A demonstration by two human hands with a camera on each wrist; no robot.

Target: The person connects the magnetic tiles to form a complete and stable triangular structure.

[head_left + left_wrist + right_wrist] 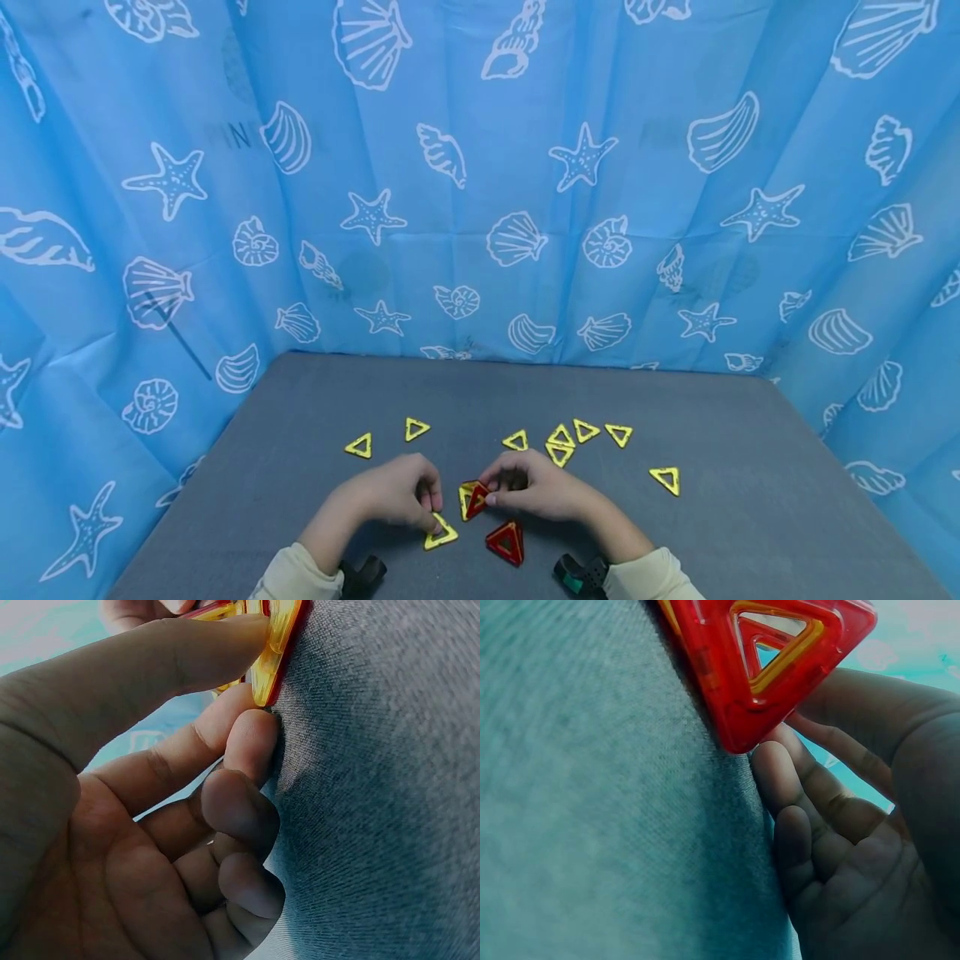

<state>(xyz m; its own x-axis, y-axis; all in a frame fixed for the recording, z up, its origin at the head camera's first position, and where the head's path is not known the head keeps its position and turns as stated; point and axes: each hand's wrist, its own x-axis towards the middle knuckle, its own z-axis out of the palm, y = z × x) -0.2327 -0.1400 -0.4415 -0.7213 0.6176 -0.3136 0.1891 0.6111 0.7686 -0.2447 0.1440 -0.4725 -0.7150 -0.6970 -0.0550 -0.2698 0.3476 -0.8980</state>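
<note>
My left hand pinches a yellow triangular magnetic tile at one edge, low over the table; in the left wrist view the thumb presses a yellow tile with a red edge. To its right, my right hand grips a joined red and yellow triangle piece between thumb and fingers. A red triangular piece sits on the table in front of the right hand. A red triangle covers the top of the right wrist view, partly hiding the fingertips there.
Several loose yellow triangle tiles lie farther back, including one at the left, one beside it and one at the right. The grey table ends at a blue curtain with white shell prints.
</note>
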